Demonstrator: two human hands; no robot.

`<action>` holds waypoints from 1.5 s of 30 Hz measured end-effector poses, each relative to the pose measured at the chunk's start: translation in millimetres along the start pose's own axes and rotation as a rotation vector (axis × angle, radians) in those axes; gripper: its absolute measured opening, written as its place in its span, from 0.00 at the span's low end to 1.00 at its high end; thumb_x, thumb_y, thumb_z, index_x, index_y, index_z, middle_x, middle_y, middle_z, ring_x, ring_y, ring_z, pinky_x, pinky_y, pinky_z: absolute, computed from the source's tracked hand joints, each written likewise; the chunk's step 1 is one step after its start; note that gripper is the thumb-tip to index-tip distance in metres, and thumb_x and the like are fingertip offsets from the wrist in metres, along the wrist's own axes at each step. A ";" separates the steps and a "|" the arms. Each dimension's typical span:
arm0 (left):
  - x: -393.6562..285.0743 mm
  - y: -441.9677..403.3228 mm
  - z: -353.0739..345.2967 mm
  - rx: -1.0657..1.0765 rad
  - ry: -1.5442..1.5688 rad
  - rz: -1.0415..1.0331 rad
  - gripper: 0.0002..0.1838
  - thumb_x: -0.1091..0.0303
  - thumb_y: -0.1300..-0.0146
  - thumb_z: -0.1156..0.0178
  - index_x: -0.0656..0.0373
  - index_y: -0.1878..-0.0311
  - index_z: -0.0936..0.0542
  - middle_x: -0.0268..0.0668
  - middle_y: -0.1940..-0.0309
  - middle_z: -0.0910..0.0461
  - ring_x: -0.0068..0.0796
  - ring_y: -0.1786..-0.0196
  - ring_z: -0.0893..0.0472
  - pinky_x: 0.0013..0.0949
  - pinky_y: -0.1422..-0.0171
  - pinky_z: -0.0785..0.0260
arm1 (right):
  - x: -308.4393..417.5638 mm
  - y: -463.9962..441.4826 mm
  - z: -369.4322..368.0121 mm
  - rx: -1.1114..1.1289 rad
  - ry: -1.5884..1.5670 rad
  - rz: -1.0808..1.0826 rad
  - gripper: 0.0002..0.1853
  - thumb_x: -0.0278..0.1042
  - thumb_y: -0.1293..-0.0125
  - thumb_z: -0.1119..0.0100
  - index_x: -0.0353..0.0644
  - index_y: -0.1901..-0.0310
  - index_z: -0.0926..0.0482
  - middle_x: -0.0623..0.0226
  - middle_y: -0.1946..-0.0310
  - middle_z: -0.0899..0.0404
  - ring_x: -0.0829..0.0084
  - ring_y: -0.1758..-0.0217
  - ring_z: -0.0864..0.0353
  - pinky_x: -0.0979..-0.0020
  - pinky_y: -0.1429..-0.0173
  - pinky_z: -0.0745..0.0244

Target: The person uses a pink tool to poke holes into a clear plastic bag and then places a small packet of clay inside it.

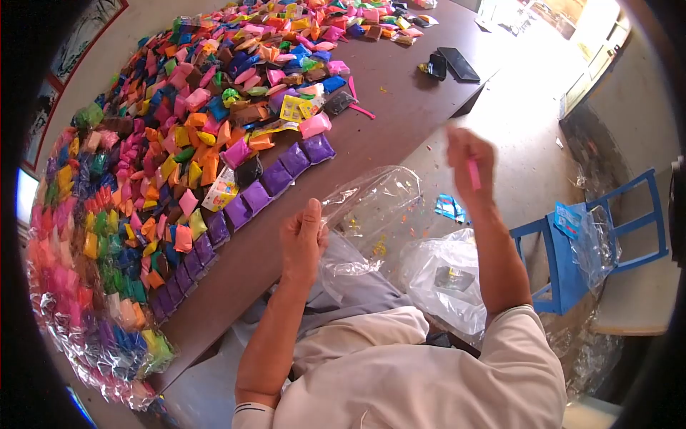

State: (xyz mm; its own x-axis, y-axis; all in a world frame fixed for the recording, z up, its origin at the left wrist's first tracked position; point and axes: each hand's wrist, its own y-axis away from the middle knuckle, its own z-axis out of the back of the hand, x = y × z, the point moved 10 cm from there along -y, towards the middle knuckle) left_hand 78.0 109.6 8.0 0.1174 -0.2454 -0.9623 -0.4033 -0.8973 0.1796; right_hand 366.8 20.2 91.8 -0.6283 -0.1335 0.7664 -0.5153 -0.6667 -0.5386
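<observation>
Pale shirt (429,386) fills the bottom, cut off by the frame. Leftmost, colourful packets (193,100), too many to count, crowd the bench (404,107). The left hand (304,242) pinches one clear, crinkled bag (386,191) spreading between both hands; the right hand (471,161), blurred, closes round one mostly hidden pink stick (474,174).

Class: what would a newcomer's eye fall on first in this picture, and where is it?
The heap of colourful packets likely wins, spread over the brown table at left. Next come the clear plastic bag in the left hand, near the centre, and the blue chair at right.
</observation>
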 end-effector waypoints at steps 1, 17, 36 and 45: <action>0.7 0.3 1.7 -0.017 0.004 0.008 0.27 0.48 0.32 0.45 0.46 0.83 0.43 0.22 0.88 0.45 0.14 0.85 0.46 0.24 0.81 0.57 | -1.5 -6.2 23.6 -0.073 0.222 -0.037 0.03 0.29 0.37 0.41 0.39 0.66 0.23 0.62 0.79 0.29 0.75 0.78 0.35 0.70 0.73 0.37; 1.1 1.6 23.0 -0.113 0.008 -0.002 0.28 0.48 0.33 0.44 0.46 0.84 0.43 0.22 0.88 0.46 0.14 0.85 0.48 0.25 0.81 0.60 | -32.1 88.5 -34.3 0.725 0.127 -0.564 0.28 0.62 0.47 0.36 0.39 0.80 0.20 0.68 0.84 0.25 0.76 0.78 0.26 0.69 0.71 0.32; 0.4 6.5 41.3 -0.180 0.049 -0.039 0.29 0.50 0.32 0.44 0.46 0.86 0.45 0.23 0.91 0.46 0.15 0.88 0.48 0.25 0.84 0.61 | -63.6 102.7 -67.3 0.824 -0.691 -0.523 0.10 0.34 0.37 0.41 0.35 0.62 0.20 0.64 0.65 0.19 0.78 0.65 0.25 0.75 0.58 0.27; -5.0 4.2 49.5 -0.214 0.049 -0.057 0.28 0.48 0.32 0.45 0.47 0.84 0.43 0.22 0.90 0.44 0.12 0.87 0.46 0.23 0.84 0.58 | -71.4 116.6 -61.7 0.937 -0.500 -0.645 0.18 0.45 0.41 0.35 0.35 0.68 0.19 0.68 0.74 0.21 0.78 0.69 0.25 0.74 0.62 0.29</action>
State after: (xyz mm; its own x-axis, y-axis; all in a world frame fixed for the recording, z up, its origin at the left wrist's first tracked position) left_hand 30.8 125.2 3.4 0.1806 -0.2047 -0.9620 -0.1935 -0.9664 0.1693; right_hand 315.6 -2.7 -47.3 -0.0183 0.2858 0.9581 0.0962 -0.9533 0.2862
